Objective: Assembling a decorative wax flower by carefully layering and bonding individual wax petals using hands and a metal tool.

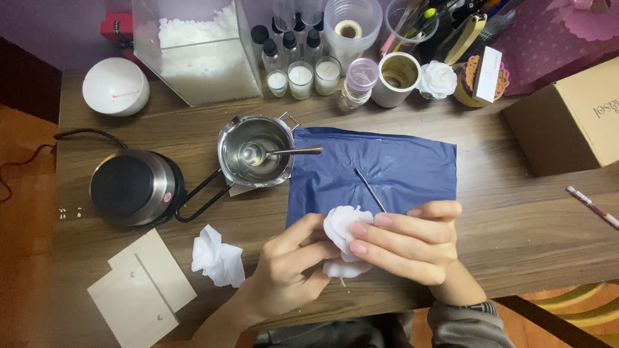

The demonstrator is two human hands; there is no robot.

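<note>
On the wooden table [516, 219], a blue sheet [400, 167] lies beneath both hands.

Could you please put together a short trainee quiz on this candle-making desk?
1. True or false: both hands hold the white wax flower.
2. What rests inside the steel melting pot? A) a spoon B) a brush C) a wick
3. Which thin item does the right hand hold along with the flower?

Key:
1. True; the left hand grips it from the left side and the right hand's fingers lie across it.
2. A, the spoon.
3. A thin metal pick, which points up over the blue sheet.
</note>
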